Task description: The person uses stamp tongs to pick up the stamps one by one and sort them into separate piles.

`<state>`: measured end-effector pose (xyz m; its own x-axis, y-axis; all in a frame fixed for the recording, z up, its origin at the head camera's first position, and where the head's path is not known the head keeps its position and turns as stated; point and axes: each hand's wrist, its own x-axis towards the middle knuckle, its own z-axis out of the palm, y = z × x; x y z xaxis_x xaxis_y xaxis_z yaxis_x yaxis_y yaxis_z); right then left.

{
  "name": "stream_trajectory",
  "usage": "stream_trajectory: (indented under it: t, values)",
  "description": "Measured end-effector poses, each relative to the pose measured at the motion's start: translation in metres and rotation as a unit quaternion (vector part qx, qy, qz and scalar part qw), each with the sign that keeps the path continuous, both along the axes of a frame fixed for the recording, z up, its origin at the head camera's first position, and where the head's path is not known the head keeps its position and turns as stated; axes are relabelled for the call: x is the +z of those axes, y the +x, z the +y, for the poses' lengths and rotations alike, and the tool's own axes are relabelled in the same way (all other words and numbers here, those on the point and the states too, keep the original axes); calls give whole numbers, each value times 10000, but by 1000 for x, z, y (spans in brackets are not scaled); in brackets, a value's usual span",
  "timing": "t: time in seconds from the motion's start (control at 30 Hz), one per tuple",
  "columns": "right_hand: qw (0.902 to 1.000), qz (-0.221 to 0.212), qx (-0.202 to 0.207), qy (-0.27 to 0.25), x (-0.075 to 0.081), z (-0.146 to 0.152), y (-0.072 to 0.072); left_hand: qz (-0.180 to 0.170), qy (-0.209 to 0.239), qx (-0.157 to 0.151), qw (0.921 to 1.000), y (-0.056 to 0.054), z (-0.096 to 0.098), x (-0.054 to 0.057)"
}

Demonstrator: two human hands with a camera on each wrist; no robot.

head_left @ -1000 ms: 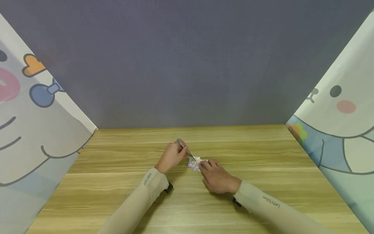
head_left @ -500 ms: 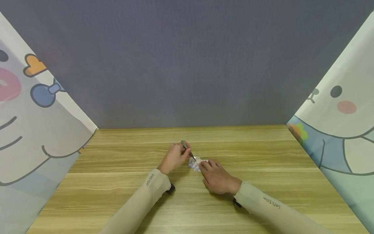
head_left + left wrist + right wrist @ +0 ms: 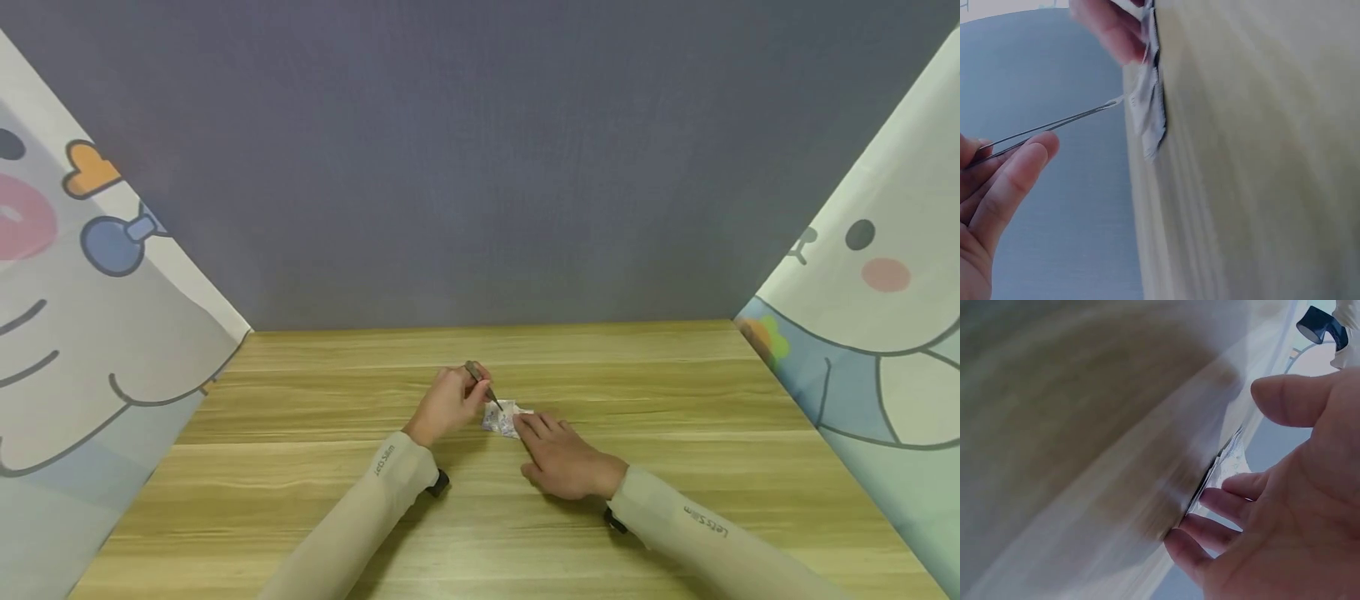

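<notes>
Pinching slim grey metal tweezers (image 3: 483, 385) in the left hand (image 3: 447, 403), pointing down at small flat white, purple-patterned pieces (image 3: 492, 419) on the pale wood-grain desk (image 3: 525, 550); resting the right hand (image 3: 567, 462) there with fingers loosely extended; facing a dark grey wall (image 3: 480, 167) between white cartoon-printed panels (image 3: 150, 333).

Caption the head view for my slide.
Left hand holds tweezers over small patterned packaging; right hand touches it on a wood-grain table.
</notes>
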<state>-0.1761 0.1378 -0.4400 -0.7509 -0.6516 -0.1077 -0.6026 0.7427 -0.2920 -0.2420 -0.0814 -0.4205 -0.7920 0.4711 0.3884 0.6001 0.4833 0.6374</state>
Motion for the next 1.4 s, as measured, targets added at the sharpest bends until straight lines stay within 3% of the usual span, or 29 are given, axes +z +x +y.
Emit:
stream_trajectory:
  t: [0.17, 0.53, 0.77, 1.03, 1.4]
  values:
    - [9998, 175, -2, 36, 2, -2, 0, -298, 255, -8, 9992, 0, -4, 4]
    - [9995, 238, 86, 210, 4, -4, 1, -267, 492, -75, 9984, -4, -24, 14]
    - [9994, 226, 141, 204, 5, -4, 2, -33, 297, 232, 9993, -6, -45, 23]
    - [9995, 215, 174, 160, 5, -3, 2, -226, 443, 464, 9977, -7, -75, 32]
    - [9997, 170, 155, 74, 5, -2, 4, -13, 303, 810, 9963, -7, -117, 31]
